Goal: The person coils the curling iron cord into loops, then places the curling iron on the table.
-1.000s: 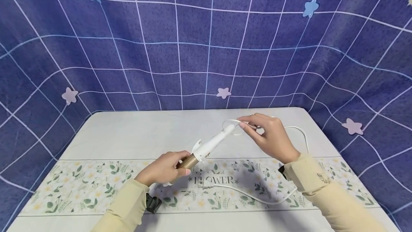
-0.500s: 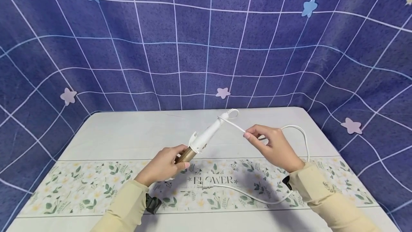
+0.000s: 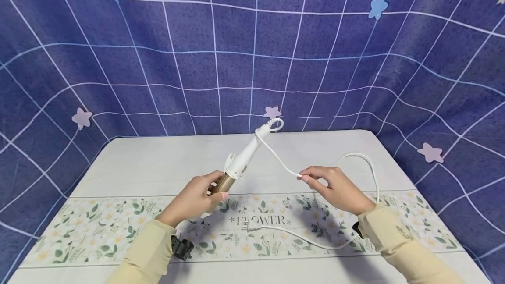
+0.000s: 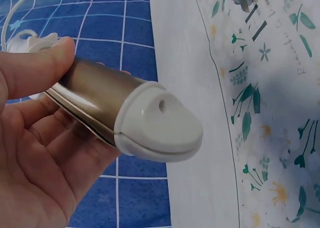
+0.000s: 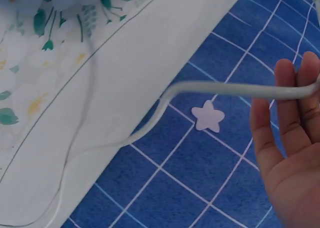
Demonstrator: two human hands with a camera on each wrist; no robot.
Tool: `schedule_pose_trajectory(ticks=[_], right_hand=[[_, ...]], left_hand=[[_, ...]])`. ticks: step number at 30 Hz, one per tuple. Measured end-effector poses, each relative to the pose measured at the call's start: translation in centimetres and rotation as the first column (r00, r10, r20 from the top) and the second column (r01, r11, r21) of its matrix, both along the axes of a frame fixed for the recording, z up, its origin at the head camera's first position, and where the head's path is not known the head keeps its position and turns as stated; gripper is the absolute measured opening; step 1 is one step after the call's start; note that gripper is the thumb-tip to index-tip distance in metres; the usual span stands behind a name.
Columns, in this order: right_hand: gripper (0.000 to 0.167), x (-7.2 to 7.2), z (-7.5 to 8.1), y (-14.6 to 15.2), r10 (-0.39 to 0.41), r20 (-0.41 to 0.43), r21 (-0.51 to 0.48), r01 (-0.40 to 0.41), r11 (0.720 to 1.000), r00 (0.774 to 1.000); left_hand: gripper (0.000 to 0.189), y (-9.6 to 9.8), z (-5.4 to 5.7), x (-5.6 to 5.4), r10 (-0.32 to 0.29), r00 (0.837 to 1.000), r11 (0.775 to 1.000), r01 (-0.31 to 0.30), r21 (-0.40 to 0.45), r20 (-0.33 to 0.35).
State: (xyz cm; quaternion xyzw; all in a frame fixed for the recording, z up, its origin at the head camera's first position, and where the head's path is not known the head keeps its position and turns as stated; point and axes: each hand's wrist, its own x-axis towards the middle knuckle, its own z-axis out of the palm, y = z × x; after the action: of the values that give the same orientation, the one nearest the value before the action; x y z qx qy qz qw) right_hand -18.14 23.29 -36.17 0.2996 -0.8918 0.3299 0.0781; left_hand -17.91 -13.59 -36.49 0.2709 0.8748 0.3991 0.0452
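Observation:
A curling iron (image 3: 245,157) with a white handle and a gold barrel is held tilted above the table, its handle end pointing up and away. My left hand (image 3: 197,196) grips it round the gold barrel (image 4: 95,95); the barrel's white tip (image 4: 160,123) sticks out past the fingers in the left wrist view. The white cord (image 3: 278,157) loops at the handle's end and passes round the handle there. Between thumb and fingertips my right hand (image 3: 339,187) pinches this cord, to the right of the iron.
The cord's plug (image 3: 250,225) lies on the floral strip of the white table (image 3: 158,161), and the cord curves from it to the right. A blue gridded curtain (image 3: 236,65) with stars hangs behind the table.
My right hand has come down from the handle's end, drawing the cord across and round the handle. The curling iron has tilted more upright and shifted slightly left.

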Motion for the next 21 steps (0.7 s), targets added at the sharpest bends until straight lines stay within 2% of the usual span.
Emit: schedule_pose_trajectory(ticks=[4, 12, 15, 21], right_hand=[[0.017, -0.7, -0.4, 0.2, -0.025, 0.023, 0.028, 0.025, 0.999, 0.999], [0.019, -3.5, -2.0, -0.4, -0.091, 0.141, 0.016, 0.09, 0.996, 0.986], [0.02, -4.4, -2.3, -0.8, -0.121, 0.126, 0.008, 0.121, 0.993, 0.985], [0.018, -5.5, -1.9, -1.7, -0.134, 0.065, 0.04, 0.132, 0.99, 0.989]], left_hand=[[0.034, 0.1, 0.1, -0.1, -0.02, 1.0, 1.0, 0.02, 0.005, 0.001], [0.041, 0.7, 0.7, 0.5, -0.133, 0.989, 0.991, 0.134, -0.003, 0.058], [0.04, 1.0, 1.0, 0.7, -0.165, 0.984, 0.986, 0.166, -0.019, 0.07], [0.041, 0.8, 1.2, 0.8, -0.191, 0.981, 0.978, 0.194, -0.081, 0.036]])
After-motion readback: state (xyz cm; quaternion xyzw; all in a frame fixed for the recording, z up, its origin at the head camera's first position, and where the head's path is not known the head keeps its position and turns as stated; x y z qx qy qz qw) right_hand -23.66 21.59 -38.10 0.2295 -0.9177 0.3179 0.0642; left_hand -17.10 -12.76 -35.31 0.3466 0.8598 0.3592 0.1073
